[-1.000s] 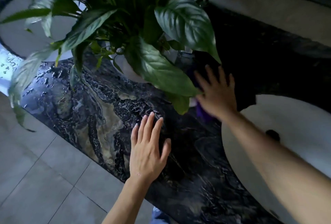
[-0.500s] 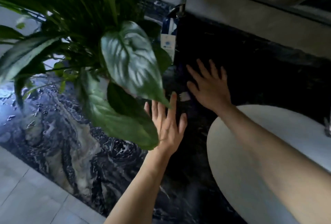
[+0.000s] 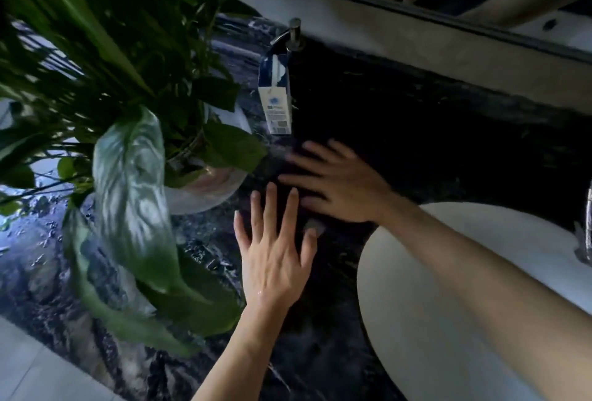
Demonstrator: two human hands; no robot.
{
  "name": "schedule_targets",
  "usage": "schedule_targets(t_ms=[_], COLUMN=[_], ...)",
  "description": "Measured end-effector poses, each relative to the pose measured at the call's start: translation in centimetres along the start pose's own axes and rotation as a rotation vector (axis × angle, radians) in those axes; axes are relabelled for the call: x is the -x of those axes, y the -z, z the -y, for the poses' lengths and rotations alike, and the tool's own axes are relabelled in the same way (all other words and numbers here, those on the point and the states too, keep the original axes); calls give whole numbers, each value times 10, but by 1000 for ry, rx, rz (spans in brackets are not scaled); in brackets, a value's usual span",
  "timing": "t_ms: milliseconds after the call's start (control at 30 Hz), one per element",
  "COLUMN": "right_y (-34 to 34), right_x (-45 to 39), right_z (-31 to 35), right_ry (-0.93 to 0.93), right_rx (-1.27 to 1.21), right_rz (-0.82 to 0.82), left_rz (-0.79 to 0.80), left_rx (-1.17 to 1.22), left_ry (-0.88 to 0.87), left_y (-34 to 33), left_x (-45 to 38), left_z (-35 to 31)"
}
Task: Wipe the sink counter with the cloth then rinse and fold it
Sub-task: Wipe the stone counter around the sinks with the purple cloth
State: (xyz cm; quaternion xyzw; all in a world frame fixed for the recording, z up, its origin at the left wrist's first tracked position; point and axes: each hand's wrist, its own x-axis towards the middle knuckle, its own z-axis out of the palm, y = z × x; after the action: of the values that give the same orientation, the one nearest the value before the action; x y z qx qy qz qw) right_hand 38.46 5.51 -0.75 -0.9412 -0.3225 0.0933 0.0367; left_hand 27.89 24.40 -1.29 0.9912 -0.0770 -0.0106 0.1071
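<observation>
Both hands, left and right, are spread flat on the dark veined marble counter; no cloth is discernible. The nearby blue-and-white carton could be toppled.

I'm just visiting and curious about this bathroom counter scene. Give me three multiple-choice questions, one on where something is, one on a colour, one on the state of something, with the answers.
1. Where does the blue and white carton stand?
A. inside the basin
B. on the counter behind the hands, beside the plant
C. on the floor

2. What colour is the sink basin?
A. white
B. red
C. black

3. How is the left hand held?
A. clenched in a fist
B. closed around the carton
C. open and flat, fingers spread over the counter

Answers: 1 B, the carton is upright on the dark marble behind the right hand, beside the potted plant. 2 A, the round basin shows pale white against the dark stone. 3 C, all its fingers are stretched out and holding nothing.
</observation>
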Motion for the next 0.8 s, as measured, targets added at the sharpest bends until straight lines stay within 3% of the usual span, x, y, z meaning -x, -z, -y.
schedule_targets(t_ms=[133, 200, 267, 333, 433, 633, 700, 800], right_y=[6, 4, -4, -12, -4, 16, 14, -1], right_x=[37, 38, 41, 50, 38, -19, -17, 7], right_z=[-70, -56, -11, 24, 6, -75, -54, 5], right_ry=[-397, -524, -450, -264, -163, -447, -485, -332], right_rx=[-7, 2, 30, 30, -16, -71, -53, -18], right_rz=[-11, -47, -109, -62, 5, -28, -52, -66], left_rz=[49, 71, 83, 95, 114, 128, 143, 125], left_rx=[-8, -7, 0, 3, 14, -14, -13, -3], left_ry=[24, 30, 20, 8, 11, 38, 40, 34], left_y=[0, 1, 1, 2, 3, 3, 3, 2], left_x=[-2, -3, -3, -3, -3, -5, -5, -5], left_z=[-2, -3, -2, -1, -2, -5, -5, -5])
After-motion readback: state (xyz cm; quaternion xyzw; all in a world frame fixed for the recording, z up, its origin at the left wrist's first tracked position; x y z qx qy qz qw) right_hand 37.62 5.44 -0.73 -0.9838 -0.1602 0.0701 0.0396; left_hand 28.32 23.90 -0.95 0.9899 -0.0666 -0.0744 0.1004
